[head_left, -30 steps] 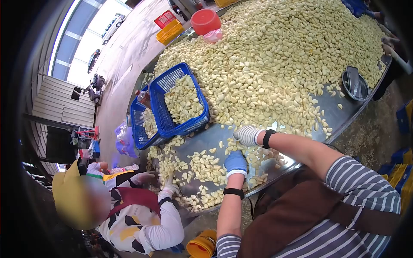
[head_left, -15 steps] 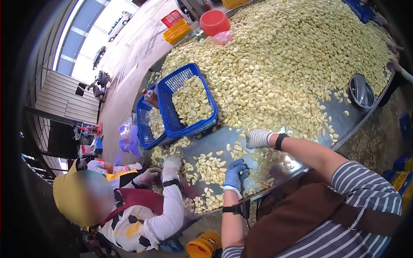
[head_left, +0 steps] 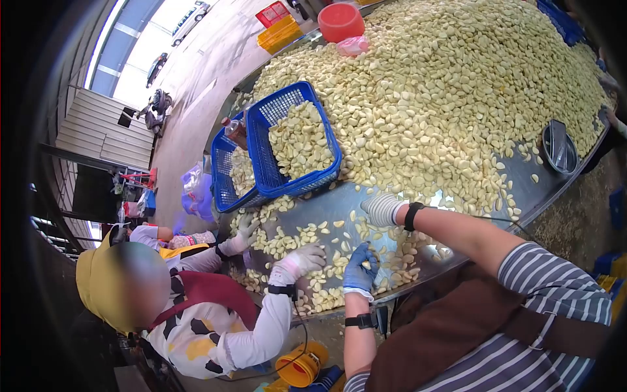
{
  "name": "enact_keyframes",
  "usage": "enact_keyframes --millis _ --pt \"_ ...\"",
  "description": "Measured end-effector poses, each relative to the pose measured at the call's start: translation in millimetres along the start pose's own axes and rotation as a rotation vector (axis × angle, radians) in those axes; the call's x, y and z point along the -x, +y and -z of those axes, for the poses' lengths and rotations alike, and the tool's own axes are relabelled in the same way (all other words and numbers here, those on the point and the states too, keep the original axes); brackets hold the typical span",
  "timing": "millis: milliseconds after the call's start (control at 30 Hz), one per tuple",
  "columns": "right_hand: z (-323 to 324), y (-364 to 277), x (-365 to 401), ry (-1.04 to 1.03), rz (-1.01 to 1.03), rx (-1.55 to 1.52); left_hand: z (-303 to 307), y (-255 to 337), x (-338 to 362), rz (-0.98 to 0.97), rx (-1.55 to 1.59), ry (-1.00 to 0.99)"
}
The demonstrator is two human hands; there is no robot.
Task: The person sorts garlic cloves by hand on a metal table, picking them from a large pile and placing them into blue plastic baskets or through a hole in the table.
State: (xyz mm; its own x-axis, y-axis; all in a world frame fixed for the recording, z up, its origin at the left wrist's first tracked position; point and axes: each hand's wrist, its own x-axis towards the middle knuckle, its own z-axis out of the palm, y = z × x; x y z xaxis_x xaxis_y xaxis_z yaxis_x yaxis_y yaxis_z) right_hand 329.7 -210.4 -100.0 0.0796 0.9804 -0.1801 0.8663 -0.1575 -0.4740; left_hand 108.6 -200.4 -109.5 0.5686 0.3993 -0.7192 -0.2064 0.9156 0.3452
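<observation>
Pale peeled garlic cloves (head_left: pixel 431 98) lie heaped on a metal table (head_left: pixel 336 204). My left hand (head_left: pixel 360 269), in a blue glove, is at the near edge among loose cloves. Its fingers are curled, with a pale clove showing between them. My right hand (head_left: pixel 383 209), in a white-and-grey striped glove, rests low over the table at the foot of the heap. Its fingers are bent together and point left; what is under them is hidden. Scattered cloves (head_left: pixel 400 261) lie between my forearms.
Two blue baskets (head_left: pixel 332 140) with cloves stand to the left. A co-worker's white-gloved hand (head_left: pixel 299 262) is over cloves beside my left hand. A metal bowl (head_left: pixel 559 149) sits at right, a red tub (head_left: pixel 341 23) at the back, a yellow bucket (head_left: pixel 302 363) below.
My right hand has shifted slightly left, and my left hand's fingers have curled in. The co-worker's hands have moved apart, one reaching toward my left hand. The view has shifted slightly.
</observation>
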Motion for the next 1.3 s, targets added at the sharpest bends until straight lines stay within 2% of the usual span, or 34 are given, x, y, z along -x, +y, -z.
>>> enact_keyframes --millis 33,67,100,167,200,233,300,333,367,433,567,600,633,700,767,833,867,933,967,1033,1100,1167,1200,1233,1300 --pt "4.1 4.0 0.8 -0.031 -0.065 -0.128 0.0 -2.3 0.4 0.030 0.002 -0.001" --pt "8.2 10.0 -1.7 -0.111 -0.052 -0.318 -0.8 -8.8 1.9 -0.060 -0.015 0.011" --pt "14.5 4.2 2.4 -0.109 -0.054 -0.319 -10.1 -9.2 3.2 -0.059 -0.017 0.010" --pt "34.7 -14.8 19.5 -0.415 0.040 -0.644 -21.8 -15.3 2.4 -0.068 0.028 0.049" --pt "35.3 -17.7 23.3 -0.239 0.152 -0.533 -8.4 -21.5 -8.6 -0.322 -0.405 -0.175" --pt "32.9 -19.3 21.9 -0.240 0.158 -0.531 6.3 -24.3 -17.3 -0.327 -0.404 -0.173" --pt "30.7 -27.2 14.6 0.030 0.007 -0.080 0.4 -17.3 -14.1 -0.102 0.013 -0.136" --pt "27.6 -31.8 12.2 -0.126 -0.004 0.007 -0.6 -22.1 -11.2 -0.240 -0.166 -0.128" --pt "16.8 -34.9 11.8 -0.126 0.003 -0.001 -3.1 -18.8 -0.8 -0.245 -0.170 -0.119" --pt "-9.5 -33.9 11.0 -0.008 0.039 0.007 -20.5 -12.8 21.0 -0.034 -0.209 -0.100" --pt "-24.7 -29.3 10.3 -0.045 0.076 0.014 -8.0 -8.5 24.2 -0.096 -0.521 0.076" --pt "-13.0 -29.0 18.1 -0.074 0.072 -0.045 -19.1 -3.3 33.5 -0.181 -0.512 0.243" --pt "-13.5 -22.0 18.9 -0.075 0.067 -0.044 -7.1 8.0 36.1 -0.264 -0.557 0.207" --pt "-11.0 -5.4 27.0 -0.170 -0.046 -0.221 9.7 27.2 35.6 -0.385 -0.681 0.419" --pt "6.8 5.5 50.5 -0.105 -0.099 -0.296 27.4 44.2 41.2 -0.485 -0.850 0.566" --pt "28.9 14.0 74.7 -0.040 -0.152 -0.467 61.6 57.3 34.4 -0.679 -0.961 0.595" --pt "38.5 19.0 83.8 -0.025 -0.187 -0.485 61.8 62.7 41.1 -0.675 -0.963 0.598" --pt "49.4 31.7 99.7 0.026 -0.302 -0.606 53.1 71.1 53.5 -0.566 -1.456 0.734" --pt "47.4 40.0 106.5 0.028 -0.304 -0.609 50.9 69.9 52.6 -0.565 -1.460 0.732" --pt "43.9 55.0 119.0 0.094 -0.339 -0.799 38.9 63.0 48.4 -0.473 -2.020 0.641" --pt "54.8 57.4 128.6 0.069 -0.333 -0.714 25.2 59.3 39.3 -0.408 -2.039 0.658" --pt "83.6 45.7 143.5 0.145 -0.568 -0.729 22.7 56.5 29.9 -0.388 -2.184 0.603" --pt "66.6 70.4 141.3 0.284 -0.536 -0.596 15.8 50.0 27.9 -0.339 -2.290 0.621" --pt "64.2 78.6 141.1 0.404 -0.583 -0.750 16.3 48.2 26.8 -0.338 -2.295 0.617" --pt "64.0 95.2 140.0 0.447 -0.679 -0.811 18.1 44.6 21.2 -0.308 -2.251 0.638"
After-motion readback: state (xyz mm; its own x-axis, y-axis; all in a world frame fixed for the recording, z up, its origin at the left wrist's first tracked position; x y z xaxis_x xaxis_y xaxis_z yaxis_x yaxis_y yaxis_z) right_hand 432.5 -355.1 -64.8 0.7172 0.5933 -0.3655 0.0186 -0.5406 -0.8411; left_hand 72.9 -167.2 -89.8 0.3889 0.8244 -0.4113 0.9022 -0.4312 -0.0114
